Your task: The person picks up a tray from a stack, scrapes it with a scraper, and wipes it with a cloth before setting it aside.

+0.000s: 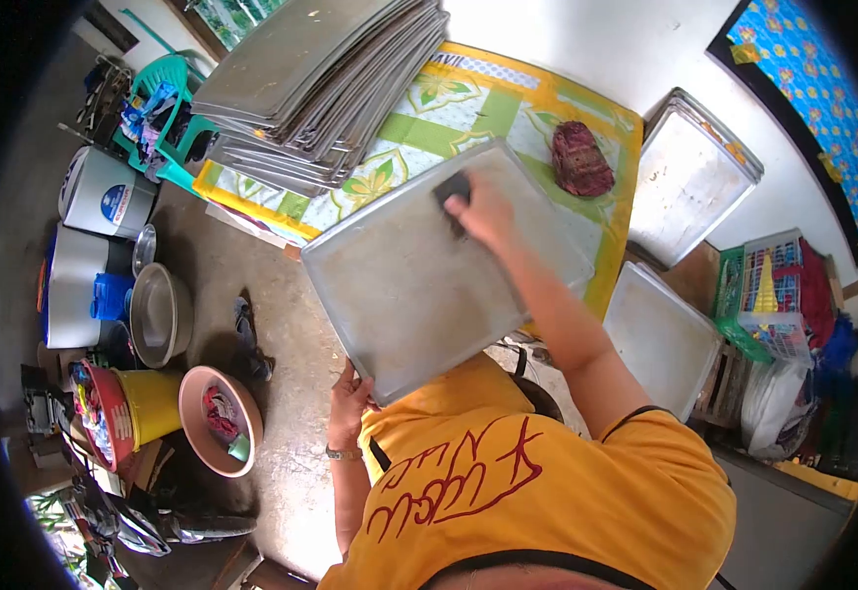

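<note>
A flat grey metal baking tray [409, 295] lies tilted across my lap, its far side over the table. My left hand [350, 398] grips the tray's near left corner, with the fingers partly hidden by the rim. Pressed to the tray's upper middle, my right hand [486, 211] is closed on a dark block-like pad [453, 189]; its exact kind is not clear. A darker smudge shows on the tray just below that hand. Beyond the tray, a dark red bundle [581, 159], perhaps folded cloth, sits on the patterned tablecloth [488, 113].
A tall stack of similar trays [321, 79] stands on the table's left. More trays [689, 172] lean at the wall, and others [660, 334] lie at my right. Basins [221, 423], a yellow bucket [149, 405] and a green chair [169, 74] are on the left. Crates [763, 295] stand right.
</note>
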A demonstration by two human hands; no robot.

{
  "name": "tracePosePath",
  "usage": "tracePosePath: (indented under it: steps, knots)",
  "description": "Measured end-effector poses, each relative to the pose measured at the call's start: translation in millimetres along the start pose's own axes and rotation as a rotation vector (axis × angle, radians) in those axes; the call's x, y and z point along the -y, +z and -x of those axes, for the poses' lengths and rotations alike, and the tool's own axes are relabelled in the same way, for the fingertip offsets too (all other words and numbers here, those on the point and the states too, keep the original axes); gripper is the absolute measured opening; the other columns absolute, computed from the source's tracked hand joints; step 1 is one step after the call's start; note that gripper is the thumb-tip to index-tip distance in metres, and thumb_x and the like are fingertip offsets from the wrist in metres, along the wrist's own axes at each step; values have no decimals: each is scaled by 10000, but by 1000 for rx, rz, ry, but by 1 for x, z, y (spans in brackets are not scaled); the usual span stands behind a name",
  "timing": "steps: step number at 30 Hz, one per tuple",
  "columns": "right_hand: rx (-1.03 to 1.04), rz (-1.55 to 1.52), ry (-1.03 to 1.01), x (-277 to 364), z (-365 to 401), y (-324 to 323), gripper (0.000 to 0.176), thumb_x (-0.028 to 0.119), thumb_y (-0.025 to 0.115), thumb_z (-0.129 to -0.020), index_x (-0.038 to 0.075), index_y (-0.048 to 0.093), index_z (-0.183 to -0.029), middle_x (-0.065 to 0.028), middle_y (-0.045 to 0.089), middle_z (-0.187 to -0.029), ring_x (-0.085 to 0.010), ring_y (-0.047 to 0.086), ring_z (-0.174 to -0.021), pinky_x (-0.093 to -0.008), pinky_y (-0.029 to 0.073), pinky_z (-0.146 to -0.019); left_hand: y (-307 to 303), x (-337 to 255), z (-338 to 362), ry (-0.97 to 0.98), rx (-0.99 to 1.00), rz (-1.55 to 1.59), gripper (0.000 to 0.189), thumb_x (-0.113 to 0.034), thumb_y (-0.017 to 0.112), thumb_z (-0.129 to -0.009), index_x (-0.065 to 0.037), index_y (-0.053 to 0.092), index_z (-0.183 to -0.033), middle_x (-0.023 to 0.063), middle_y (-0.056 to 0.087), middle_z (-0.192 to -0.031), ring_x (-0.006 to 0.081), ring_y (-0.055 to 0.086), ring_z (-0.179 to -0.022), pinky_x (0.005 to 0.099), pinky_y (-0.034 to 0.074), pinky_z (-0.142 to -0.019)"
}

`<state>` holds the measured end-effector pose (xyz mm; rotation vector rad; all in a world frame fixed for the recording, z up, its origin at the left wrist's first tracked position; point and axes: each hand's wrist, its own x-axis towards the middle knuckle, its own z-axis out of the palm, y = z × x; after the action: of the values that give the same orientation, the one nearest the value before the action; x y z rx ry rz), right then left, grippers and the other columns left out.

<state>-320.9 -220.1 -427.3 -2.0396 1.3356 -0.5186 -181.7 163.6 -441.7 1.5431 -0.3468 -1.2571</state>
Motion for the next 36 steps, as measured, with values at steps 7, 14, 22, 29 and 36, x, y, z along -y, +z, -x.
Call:
tracePosePath:
  steps: [7,14,22,29,36]
  knots:
    - [-371,-222,304,-99,-176,-13,567,177,637,-842,-35,436,-1329,-256,588,-1220,-391,567,-1139,-423,446,-946,5,-19,4,25,18,-79,631,-43,561,-907,13,284,-1471,35,623,-790,71,562,-576,215,490,-493]
    - [-286,187,264,-66,-154,-72,754,471,657,-806,97,387,-1402,-237,510,-1309,-422,495,-1195,-529,383,-996,1,-18,2,1,32,-41,716,-50,598,-875,-19,241,-1496,36,613,-753,82,554,-558,219,489,-482]
    - [-340,591,368,-138,-85,-98,624,497,622,-810,234,464,-1353,-218,410,-1408,-416,473,-1210,-598,380,-943,1,-22,2,-23,73,-53,759,6,548,-896,-42,125,-1524,33,619,-897,67,532,-585,213,472,-482]
    - [-200,116,51,-97,-21,-118,364,356,601,-832,122,628,-1110,-153,614,-1134,-411,580,-1045,-542,453,-861,6,-16,-6,80,-30,-37,803,-30,545,-892,-57,59,-1531,63,644,-914,59,551,-623,203,455,-487]
    - [-280,647,-150,-92,29,-43,625,496,522,-896,175,430,-1425,-133,386,-1482,-392,343,-1357,-555,280,-1075,11,-29,-10,41,-11,-119,795,-28,548,-915,-32,37,-1524,15,595,-731,34,449,-509,191,360,-428]
